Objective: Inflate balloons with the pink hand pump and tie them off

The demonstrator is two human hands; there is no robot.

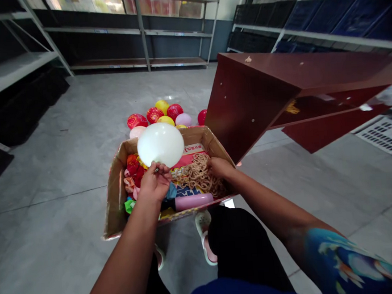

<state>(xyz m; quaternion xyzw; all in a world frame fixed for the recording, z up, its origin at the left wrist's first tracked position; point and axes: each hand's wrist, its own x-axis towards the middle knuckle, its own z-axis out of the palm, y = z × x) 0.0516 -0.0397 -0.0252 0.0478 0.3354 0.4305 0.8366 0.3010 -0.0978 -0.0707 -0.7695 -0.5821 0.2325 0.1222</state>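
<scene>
An inflated white balloon (161, 145) is pinched at its neck in my left hand (155, 180), above the left half of an open cardboard box (115, 202). My right hand (219, 167) reaches into the box's right side, its fingers in a tangled heap of tan rubber bands (199, 171); the fingertips are partly hidden. Uninflated balloons (135, 171) in red, pink, green and other colours lie along the box's left side. A pink balloon pump (193, 201) with a dark end rests against the near wall of the box.
Several inflated balloons (154, 115), red, yellow and pale, lie on the floor behind the box. A dark red wooden desk (243, 103) stands close on the right. Metal shelving (144, 32) lines the back wall, and black bins (21, 105) fill shelves at left.
</scene>
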